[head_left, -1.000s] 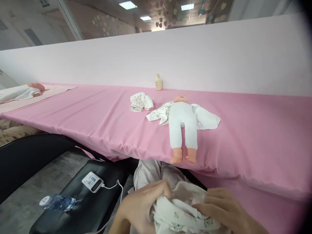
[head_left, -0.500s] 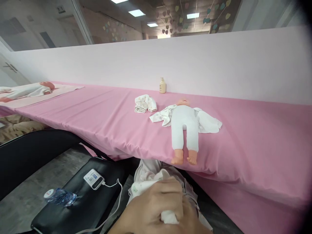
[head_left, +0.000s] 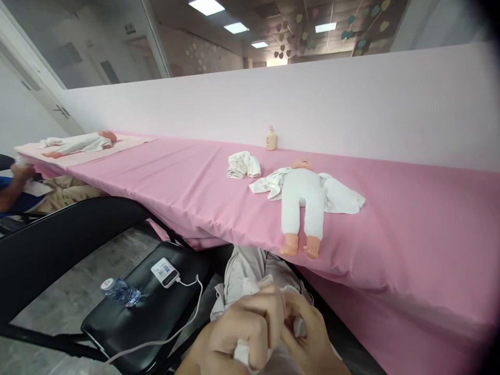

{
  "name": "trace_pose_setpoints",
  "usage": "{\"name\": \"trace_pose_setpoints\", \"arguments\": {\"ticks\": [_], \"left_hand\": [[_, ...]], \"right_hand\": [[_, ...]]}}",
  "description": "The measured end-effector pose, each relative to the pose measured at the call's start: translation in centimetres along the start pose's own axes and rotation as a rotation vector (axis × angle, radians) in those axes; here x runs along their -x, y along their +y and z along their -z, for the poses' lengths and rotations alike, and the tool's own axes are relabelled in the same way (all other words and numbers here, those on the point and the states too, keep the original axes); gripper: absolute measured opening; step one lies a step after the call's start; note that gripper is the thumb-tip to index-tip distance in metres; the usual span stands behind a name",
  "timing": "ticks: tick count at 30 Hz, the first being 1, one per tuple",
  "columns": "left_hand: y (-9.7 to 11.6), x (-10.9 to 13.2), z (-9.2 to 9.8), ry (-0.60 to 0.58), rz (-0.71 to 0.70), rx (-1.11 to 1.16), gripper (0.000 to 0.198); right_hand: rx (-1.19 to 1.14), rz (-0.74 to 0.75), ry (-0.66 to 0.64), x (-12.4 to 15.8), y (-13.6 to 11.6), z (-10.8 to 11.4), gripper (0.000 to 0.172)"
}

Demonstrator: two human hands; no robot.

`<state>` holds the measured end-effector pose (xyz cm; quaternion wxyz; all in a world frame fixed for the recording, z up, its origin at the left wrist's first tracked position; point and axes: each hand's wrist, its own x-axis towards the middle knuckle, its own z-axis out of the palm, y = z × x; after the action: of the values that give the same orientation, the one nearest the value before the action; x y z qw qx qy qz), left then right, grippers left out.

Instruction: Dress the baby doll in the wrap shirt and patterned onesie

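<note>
Low in the view, over my lap, my left hand [head_left: 240, 333] is closed with white cloth [head_left: 242, 353] bunched in its fingers. Part of the same pale cloth seems to spread across my knees. My right hand [head_left: 312, 338] is beside it, fingers curled in a pinch on the cloth, with the two hands meeting at the fingertips. The cloth's shape is mostly hidden by my hands. Ahead on the pink-covered table lies a baby doll [head_left: 302, 192] in white, feet towards me, with an open white baby shirt [head_left: 339, 195] spread beneath it.
A folded white cloth [head_left: 242, 164] and a pump bottle [head_left: 271, 138] are on the pink table cover [head_left: 187, 177]. Another doll [head_left: 88, 143] lies far left, near a seated person's arm [head_left: 13, 190]. A black chair [head_left: 128, 328] at left holds a water bottle [head_left: 120, 292] and a corded white device [head_left: 165, 272].
My hands have moved apart slightly, so the right hand's fingers now show beside the left. The view has turned left, bringing the seated person's arm into sight.
</note>
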<state>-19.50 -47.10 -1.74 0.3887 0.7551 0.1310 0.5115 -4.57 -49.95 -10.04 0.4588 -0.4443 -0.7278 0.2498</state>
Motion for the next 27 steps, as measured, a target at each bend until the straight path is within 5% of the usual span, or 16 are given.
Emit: {"name": "trace_pose_setpoints", "arguments": {"ticks": [4,8,12,14,22,27], "left_hand": [[0.9,-0.8,0.0,-0.032,0.093,0.275,0.056],[0.1,-1.1,1.3,-0.09,0.03,0.284,0.046],[-1.4,-0.3,2.5,0.331,0.044,0.272,0.046],[-1.9,0.1,2.9,0.424,0.068,0.242,0.046],[-2.8,0.7,6.7,0.37,0.05,0.099,0.042],[-3.6,-1.5,9.3,0.143,0.205,-0.302,0.023]], "right_hand": [[0.093,0.114,0.144,0.3,0.9,-0.7,0.021],[0.201,0.124,-0.001,-0.1,1.6,-0.5,0.015],[0.308,0.024,-0.147,0.0,3.2,-0.6,0.023],[0.345,0.015,-0.149,0.1,4.0,-0.4,0.026],[0.283,-0.129,-0.015,-1.4,3.7,5.1,0.031],[0.616,-0.017,0.078,-3.0,4.0,9.5,0.034]]}}
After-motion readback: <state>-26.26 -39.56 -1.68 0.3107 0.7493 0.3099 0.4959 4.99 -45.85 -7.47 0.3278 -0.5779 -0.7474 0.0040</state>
